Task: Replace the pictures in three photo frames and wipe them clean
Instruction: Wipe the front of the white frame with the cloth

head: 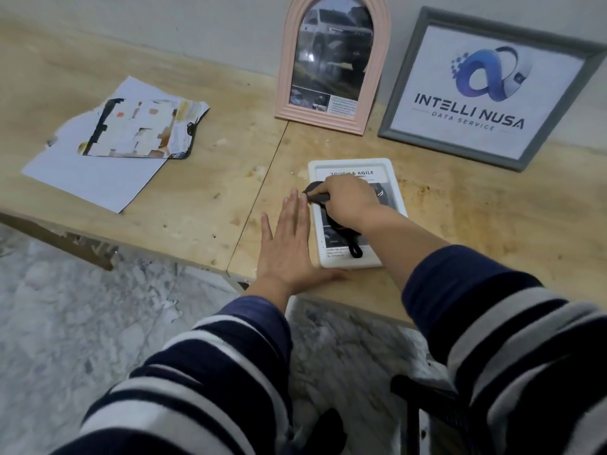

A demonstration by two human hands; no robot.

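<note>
The wooden counter [197, 198] stretches before me, its seam running diagonally from the wall toward the near edge. Against the wall at the right leans the grey frame [492, 90], the largest of the three, holding a printed logo sheet. Just to its left the pink arched frame [331, 64] stands upright, a dark photograph behind its glass. Well apart, on the left half of the counter, lies a pile of loose papers [115, 139], torn and cut prints over a plain white sheet. Near the front edge the white frame [348, 211] lies flat, face up, directly under my right grip. My left hand [289, 241] rests flat on the counter with fingers straight, pressed against the frame's left side, the thumb lying along its near edge, holding nothing. My right hand [348, 200] is curled tight around a black cloth [338, 224], which it presses on the upper part of the frame's glass; the cloth trails down across the picture toward the lower edge, ending in a small loop.
</note>
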